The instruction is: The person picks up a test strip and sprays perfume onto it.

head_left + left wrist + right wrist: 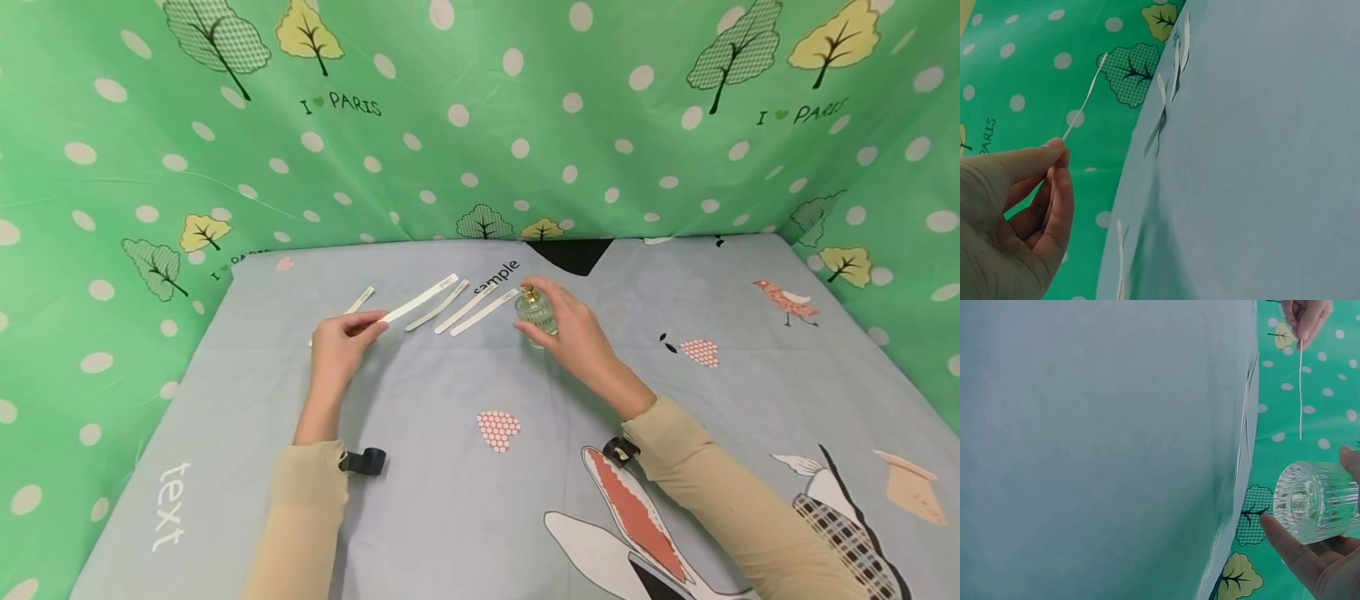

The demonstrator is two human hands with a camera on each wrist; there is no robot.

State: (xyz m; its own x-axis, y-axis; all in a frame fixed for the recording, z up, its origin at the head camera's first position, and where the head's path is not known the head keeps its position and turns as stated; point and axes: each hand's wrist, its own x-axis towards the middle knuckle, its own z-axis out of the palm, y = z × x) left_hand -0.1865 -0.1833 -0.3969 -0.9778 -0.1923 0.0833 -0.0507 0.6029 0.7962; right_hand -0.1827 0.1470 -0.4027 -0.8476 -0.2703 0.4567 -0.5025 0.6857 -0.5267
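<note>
Between thumb and fingers, my left hand point(341, 348) pinches one end of a white paper scent strip point(422, 300). The strip's free end points up and to the right, raised off the cloth, and shows edge-on in the left wrist view. My right hand point(585, 340) grips a clear glass perfume bottle point(534, 312) with a gold spray neck. One finger lies near the bottle's top. In the right wrist view its ribbed glass base point(1300, 503) faces the camera, tilted and off the table. A gap separates the held strip from the bottle.
Several more white strips point(467, 309) lie side by side on the grey-blue printed cloth point(420, 400), between the hands. Another strip point(361, 299) lies farther left, partly hidden by the left hand. A green dotted curtain point(480, 158) hangs behind the table.
</note>
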